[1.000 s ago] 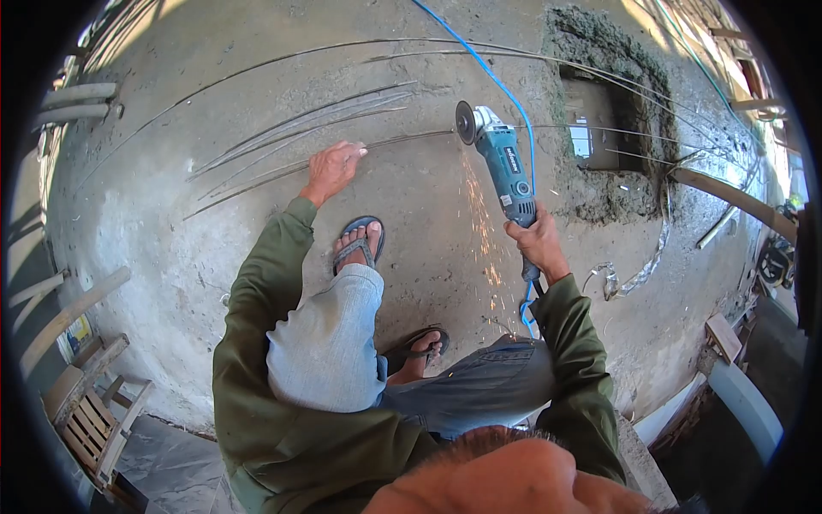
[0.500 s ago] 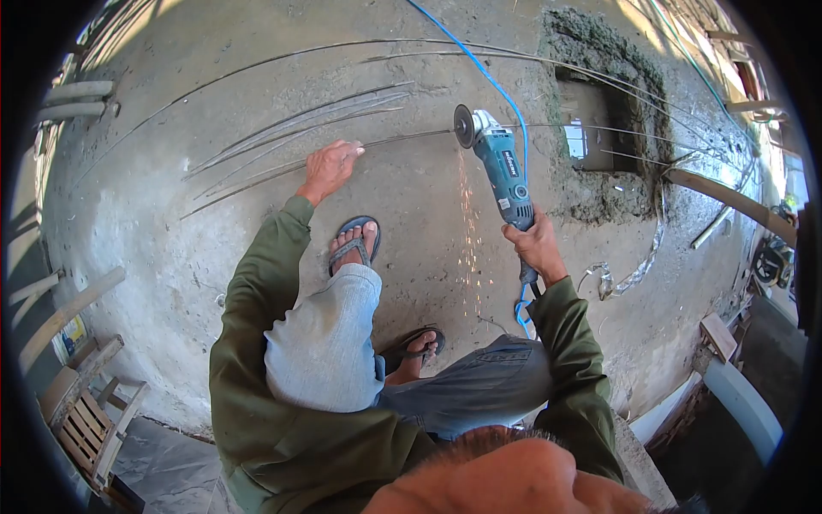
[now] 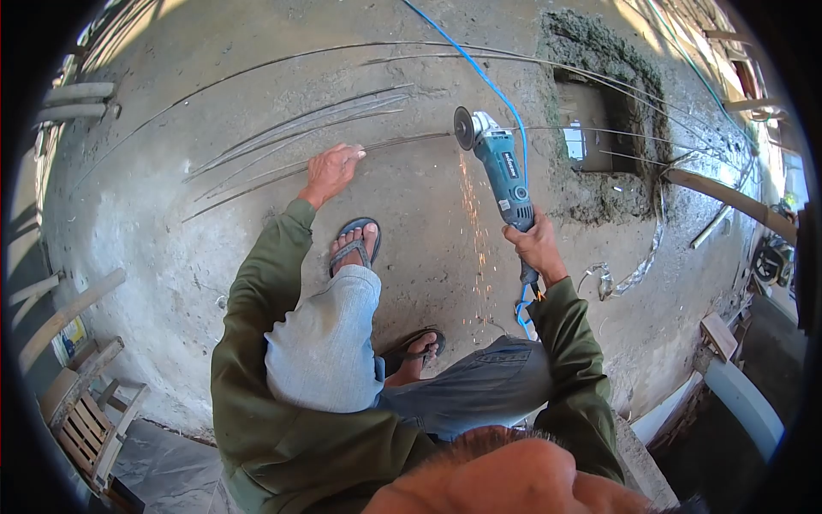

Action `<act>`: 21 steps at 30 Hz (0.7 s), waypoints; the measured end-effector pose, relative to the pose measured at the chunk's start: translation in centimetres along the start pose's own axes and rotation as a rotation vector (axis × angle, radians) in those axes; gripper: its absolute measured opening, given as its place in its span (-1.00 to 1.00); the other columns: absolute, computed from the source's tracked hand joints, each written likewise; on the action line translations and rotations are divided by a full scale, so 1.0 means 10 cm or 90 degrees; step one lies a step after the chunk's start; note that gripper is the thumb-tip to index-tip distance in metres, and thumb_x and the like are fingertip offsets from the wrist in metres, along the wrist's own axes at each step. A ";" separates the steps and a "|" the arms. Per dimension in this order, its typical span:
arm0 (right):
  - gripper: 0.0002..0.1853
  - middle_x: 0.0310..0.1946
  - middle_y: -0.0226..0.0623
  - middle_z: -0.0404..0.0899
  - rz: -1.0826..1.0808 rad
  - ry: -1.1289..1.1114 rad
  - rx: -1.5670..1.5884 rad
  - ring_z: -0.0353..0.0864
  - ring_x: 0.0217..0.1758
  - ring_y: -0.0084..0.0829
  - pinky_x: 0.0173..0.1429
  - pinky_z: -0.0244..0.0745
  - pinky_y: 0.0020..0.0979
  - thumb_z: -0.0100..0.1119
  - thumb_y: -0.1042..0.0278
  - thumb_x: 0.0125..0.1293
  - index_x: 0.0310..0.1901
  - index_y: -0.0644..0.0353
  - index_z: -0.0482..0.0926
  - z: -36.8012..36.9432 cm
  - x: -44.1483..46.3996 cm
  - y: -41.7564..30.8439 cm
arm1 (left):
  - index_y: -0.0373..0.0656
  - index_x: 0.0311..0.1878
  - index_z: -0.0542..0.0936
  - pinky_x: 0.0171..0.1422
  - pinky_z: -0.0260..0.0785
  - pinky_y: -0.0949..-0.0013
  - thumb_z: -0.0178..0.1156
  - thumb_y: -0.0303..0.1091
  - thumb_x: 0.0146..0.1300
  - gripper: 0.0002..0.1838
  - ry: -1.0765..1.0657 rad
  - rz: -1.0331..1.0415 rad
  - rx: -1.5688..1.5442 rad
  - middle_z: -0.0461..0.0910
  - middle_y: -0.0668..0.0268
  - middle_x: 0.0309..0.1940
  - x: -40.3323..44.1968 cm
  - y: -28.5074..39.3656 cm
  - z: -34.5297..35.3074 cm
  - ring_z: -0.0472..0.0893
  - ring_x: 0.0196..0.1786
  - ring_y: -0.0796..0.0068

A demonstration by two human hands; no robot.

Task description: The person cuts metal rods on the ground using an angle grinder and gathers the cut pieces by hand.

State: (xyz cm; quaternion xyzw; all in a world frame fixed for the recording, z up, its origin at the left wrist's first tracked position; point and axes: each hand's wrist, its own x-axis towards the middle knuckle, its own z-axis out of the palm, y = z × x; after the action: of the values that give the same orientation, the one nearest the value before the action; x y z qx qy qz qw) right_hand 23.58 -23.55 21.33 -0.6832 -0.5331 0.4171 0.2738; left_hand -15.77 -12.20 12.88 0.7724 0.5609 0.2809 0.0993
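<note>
My right hand (image 3: 538, 246) is wrapped round the rear of a teal angle grinder (image 3: 505, 167). Its dark disc (image 3: 464, 128) meets a thin metal rod (image 3: 407, 139), and orange sparks (image 3: 473, 210) fall from there toward my legs. My left hand (image 3: 332, 171) is closed on the rods left of the disc, its fingertips pressed together around them. Several more thin rods (image 3: 300, 128) lie on the wet concrete just above my left hand. A blue cord (image 3: 488, 77) passes behind the grinder.
A square hole (image 3: 599, 128) with rough cement edges lies at the upper right, long rods crossing it. A wooden pole (image 3: 732, 201) and crumpled foil-like strip (image 3: 634, 278) are on the right. A slatted wooden piece (image 3: 86, 428) stands at the lower left.
The sparks have changed shape and now spread slightly more than half a second ago. The grinder and both hands have shifted only slightly in view.
</note>
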 end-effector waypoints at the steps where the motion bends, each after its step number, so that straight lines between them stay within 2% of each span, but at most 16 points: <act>1: -0.43 -0.53 -0.40 0.49 -0.006 0.004 0.006 0.41 -0.56 -0.57 -0.44 0.37 -0.42 0.34 0.27 -0.06 0.02 0.35 0.49 0.00 0.01 0.00 | -0.03 -0.09 0.68 -0.26 0.42 0.18 0.18 -0.16 0.29 -0.76 0.001 -0.001 -0.001 0.62 0.27 -0.32 0.01 -0.01 0.00 0.63 -0.27 0.14; 6: -0.42 -0.51 -0.43 0.49 -0.004 0.013 -0.015 0.40 -0.55 -0.59 -0.43 0.36 -0.44 0.34 0.29 -0.06 0.04 0.36 0.48 0.01 0.04 0.03 | -0.04 -0.10 0.69 -0.26 0.42 0.19 0.18 -0.16 0.29 -0.76 0.011 0.001 -0.012 0.62 0.27 -0.33 0.00 0.00 0.01 0.63 -0.28 0.13; 8: -0.43 -0.50 -0.44 0.49 -0.066 0.017 0.024 0.38 -0.53 -0.60 -0.41 0.35 -0.45 0.35 0.30 -0.05 0.03 0.38 0.47 0.00 0.02 0.08 | -0.04 -0.10 0.69 -0.26 0.42 0.20 0.18 -0.16 0.29 -0.76 0.010 0.000 -0.012 0.63 0.27 -0.33 0.01 0.02 -0.01 0.63 -0.28 0.14; 11: -0.45 -0.49 -0.44 0.49 -0.017 -0.011 0.021 0.37 -0.51 -0.62 -0.39 0.35 -0.47 0.35 0.32 -0.05 0.00 0.39 0.47 -0.01 0.06 0.09 | -0.04 -0.11 0.69 -0.26 0.42 0.20 0.18 -0.15 0.29 -0.76 0.006 -0.001 -0.015 0.63 0.28 -0.32 -0.01 0.03 0.01 0.63 -0.27 0.15; 15: -0.49 -0.51 -0.44 0.48 -0.056 0.006 0.008 0.38 -0.53 -0.61 -0.42 0.35 -0.46 0.34 0.32 -0.03 -0.02 0.37 0.47 -0.01 0.04 0.05 | -0.04 -0.10 0.69 -0.25 0.43 0.19 0.18 -0.14 0.30 -0.75 0.010 -0.002 -0.014 0.64 0.28 -0.31 0.01 0.02 0.01 0.64 -0.27 0.15; 21: -0.46 -0.54 -0.43 0.48 0.001 0.009 -0.004 0.38 -0.60 -0.59 -0.48 0.35 -0.45 0.34 0.31 -0.04 0.01 0.35 0.48 -0.02 0.04 0.04 | -0.04 -0.11 0.69 -0.24 0.43 0.21 0.17 -0.15 0.30 -0.76 0.012 0.000 -0.020 0.64 0.28 -0.31 0.01 0.01 0.04 0.64 -0.27 0.15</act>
State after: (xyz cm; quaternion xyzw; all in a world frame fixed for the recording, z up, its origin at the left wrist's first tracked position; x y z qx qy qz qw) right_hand 23.96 -23.22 21.01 -0.6872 -0.5319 0.4111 0.2753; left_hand -15.45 -12.08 12.62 0.7681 0.5572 0.2972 0.1061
